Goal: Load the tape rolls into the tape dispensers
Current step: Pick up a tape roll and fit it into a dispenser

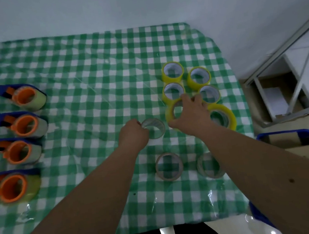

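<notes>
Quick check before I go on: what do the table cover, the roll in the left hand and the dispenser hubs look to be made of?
Table cover: green-white checked cloth, seemingly under clear plastic film; glare and creases show. Clear tape roll gripped by the left hand: transparent glossy film, the checks visible through it. Dispenser hubs: orange, smooth, probably moulded plastic.

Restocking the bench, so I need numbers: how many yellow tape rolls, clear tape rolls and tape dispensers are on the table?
Yellow tape rolls: 6, one under the right hand
Clear tape rolls: 3, one held by the left hand
Tape dispensers: 6, two cut off at the left edge
Total: 15
</notes>
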